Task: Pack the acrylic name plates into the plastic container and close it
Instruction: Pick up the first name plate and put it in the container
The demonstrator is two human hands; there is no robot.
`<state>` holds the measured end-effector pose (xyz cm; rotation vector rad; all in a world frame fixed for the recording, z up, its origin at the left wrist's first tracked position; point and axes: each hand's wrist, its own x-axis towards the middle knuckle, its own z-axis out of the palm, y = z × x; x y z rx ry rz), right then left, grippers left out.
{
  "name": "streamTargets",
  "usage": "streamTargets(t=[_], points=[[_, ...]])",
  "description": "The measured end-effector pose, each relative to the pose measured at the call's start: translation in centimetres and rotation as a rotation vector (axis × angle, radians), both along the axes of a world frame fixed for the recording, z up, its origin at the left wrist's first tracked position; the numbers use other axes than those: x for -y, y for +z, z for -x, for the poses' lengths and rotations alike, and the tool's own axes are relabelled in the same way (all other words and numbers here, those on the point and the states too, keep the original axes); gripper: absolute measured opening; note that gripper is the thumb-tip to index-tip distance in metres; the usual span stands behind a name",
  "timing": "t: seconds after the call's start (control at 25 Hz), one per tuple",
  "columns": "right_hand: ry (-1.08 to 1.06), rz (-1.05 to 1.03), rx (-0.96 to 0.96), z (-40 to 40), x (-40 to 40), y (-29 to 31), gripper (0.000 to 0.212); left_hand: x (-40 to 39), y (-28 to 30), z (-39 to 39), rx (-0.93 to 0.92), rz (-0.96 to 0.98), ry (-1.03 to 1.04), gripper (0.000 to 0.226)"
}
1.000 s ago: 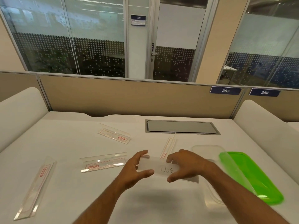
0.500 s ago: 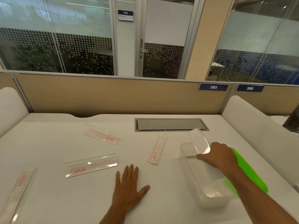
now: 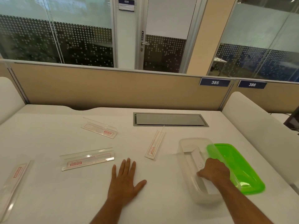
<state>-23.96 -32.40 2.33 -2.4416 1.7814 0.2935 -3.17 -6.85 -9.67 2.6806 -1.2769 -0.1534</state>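
Lowered into the container (image 3: 182,152), right hand (image 3: 214,172) presses the plate (image 3: 195,156) flat.

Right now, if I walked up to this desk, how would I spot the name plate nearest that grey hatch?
Start at the grey hatch set into the white desk near the partition. Just in front of its middle lies a clear name plate, left of the plastic container. Unlike the other three loose plates, it runs lengthwise away from you and looks the narrowest.
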Motion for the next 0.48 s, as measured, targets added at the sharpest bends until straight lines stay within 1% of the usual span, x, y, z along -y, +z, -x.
streamTargets(t=[0.12,0.32,0.48], points=[[-0.013,-0.003,-0.007,0.1,0.3,-0.9,0.060,0.1,0.0,0.0,-0.003,-0.008,-0.004,0.087],[-0.016,0.020,-0.030,-0.1,0.8,-0.9,0.049,0.1,0.3,0.1,-0.009,-0.010,-0.001,0.087],[-0.011,0.026,-0.065,-0.3,1.1,-0.6,0.050,0.0,0.1,0.1,-0.004,-0.010,-0.006,0.086]])
